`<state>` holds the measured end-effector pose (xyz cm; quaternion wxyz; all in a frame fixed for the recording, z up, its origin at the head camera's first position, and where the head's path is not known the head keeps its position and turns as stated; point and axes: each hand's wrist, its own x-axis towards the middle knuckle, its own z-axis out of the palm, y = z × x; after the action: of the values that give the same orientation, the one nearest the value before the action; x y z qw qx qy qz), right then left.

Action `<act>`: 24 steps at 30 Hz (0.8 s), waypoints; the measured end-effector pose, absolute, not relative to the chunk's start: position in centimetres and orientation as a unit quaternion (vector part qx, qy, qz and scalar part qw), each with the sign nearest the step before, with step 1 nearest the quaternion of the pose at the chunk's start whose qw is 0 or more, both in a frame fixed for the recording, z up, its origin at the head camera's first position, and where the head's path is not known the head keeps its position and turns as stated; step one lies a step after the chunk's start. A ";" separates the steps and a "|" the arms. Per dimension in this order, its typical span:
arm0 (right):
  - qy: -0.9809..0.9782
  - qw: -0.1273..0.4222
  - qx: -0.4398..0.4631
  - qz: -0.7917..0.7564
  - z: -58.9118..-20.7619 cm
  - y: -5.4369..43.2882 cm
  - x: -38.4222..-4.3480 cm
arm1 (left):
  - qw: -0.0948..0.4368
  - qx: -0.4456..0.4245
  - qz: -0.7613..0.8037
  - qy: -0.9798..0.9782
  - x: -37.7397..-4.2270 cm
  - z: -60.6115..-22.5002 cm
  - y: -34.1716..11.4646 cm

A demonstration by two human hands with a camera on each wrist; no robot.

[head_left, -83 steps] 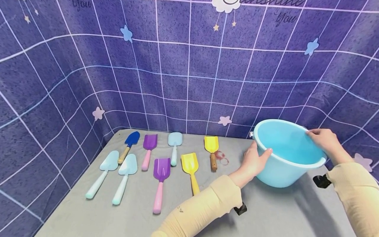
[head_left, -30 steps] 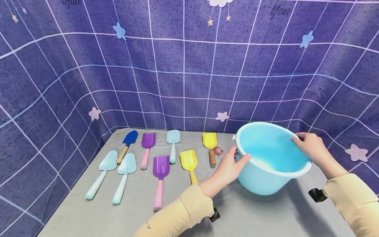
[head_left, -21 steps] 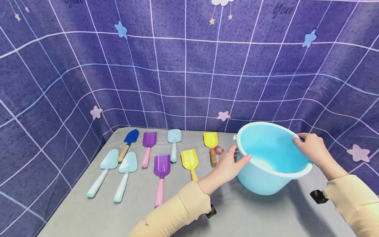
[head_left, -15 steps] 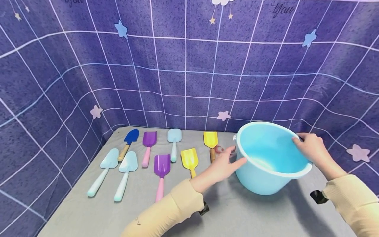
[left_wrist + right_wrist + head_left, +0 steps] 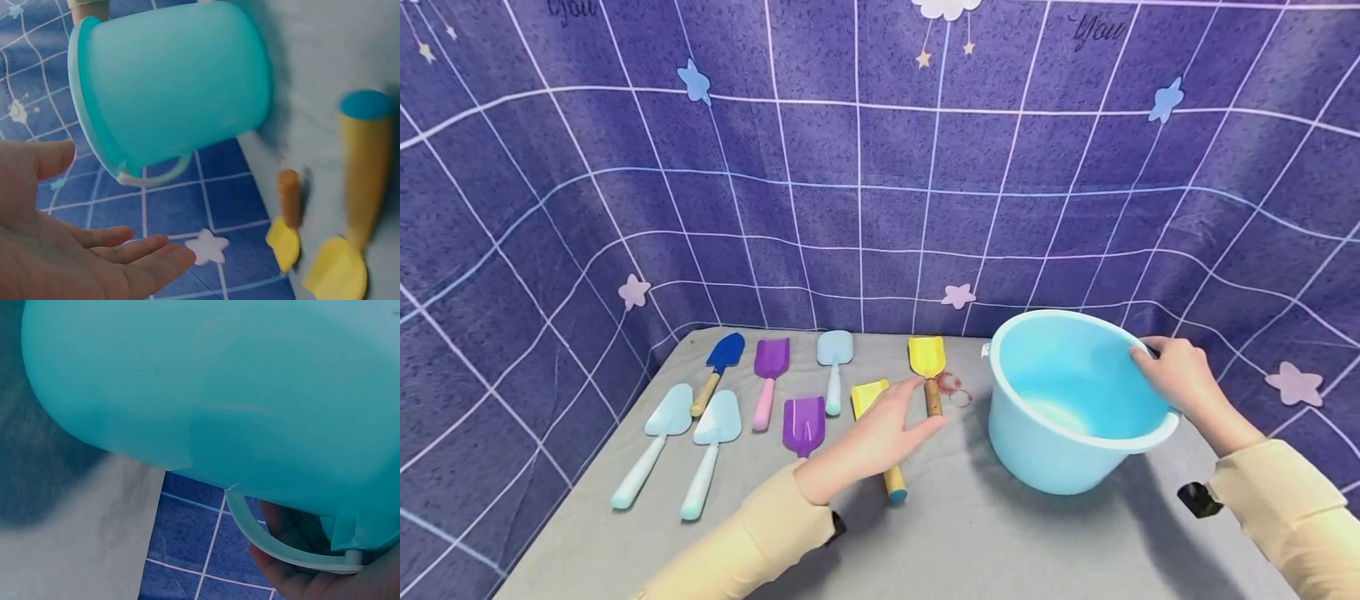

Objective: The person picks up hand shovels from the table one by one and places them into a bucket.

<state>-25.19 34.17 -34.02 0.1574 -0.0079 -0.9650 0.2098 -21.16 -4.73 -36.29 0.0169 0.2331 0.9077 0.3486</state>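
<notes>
A light blue bucket is at the right of the grey surface, its mouth facing up and towards me. My right hand grips its right rim, thumb over the inside. In the right wrist view, fingers curl by the bucket's pale carrying handle. My left hand, fingers extended and holding nothing, hovers over a yellow toy shovel, hiding its middle. Just beyond the fingertips lies a smaller yellow shovel with a wooden handle. The left wrist view shows the left palm apart from the bucket.
Left on the grey cloth lie purple shovels with pink handles, several pale blue ones and a dark blue trowel. A purple grid-patterned curtain rises behind. Reddish marks show near the small yellow shovel.
Both hands first brought the bucket left and nearer. Then my left hand let go of its left rim and moved left over the yellow shovel. The right hand keeps its grip.
</notes>
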 end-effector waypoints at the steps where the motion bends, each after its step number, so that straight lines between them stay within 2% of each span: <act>1: -0.965 0.158 -0.008 0.210 -34.0 34.1 -25.2 | 0.019 0.232 0.343 0.910 -21.0 -36.5 -5.3; 6: -0.964 0.155 -0.006 0.216 -34.2 34.0 -25.2 | 0.030 0.218 0.308 0.926 -20.1 -38.2 -8.1; 12: -0.964 0.153 -0.012 0.216 -34.2 33.8 -25.0 | 0.006 0.201 0.261 0.944 -19.6 -40.7 -11.3; 19: -0.965 0.145 -0.016 0.219 -34.0 33.8 -24.9 | -0.038 0.176 0.181 0.967 -20.5 -42.5 -14.3; 24: -0.964 0.149 -0.017 0.221 -34.0 33.9 -24.8 | -0.023 0.150 0.140 0.979 -21.2 -42.8 -15.9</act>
<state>-24.84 33.91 -33.97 0.1491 -0.0169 -0.9636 0.2213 -21.25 -15.89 -42.80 -0.0229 0.1499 0.9785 0.1396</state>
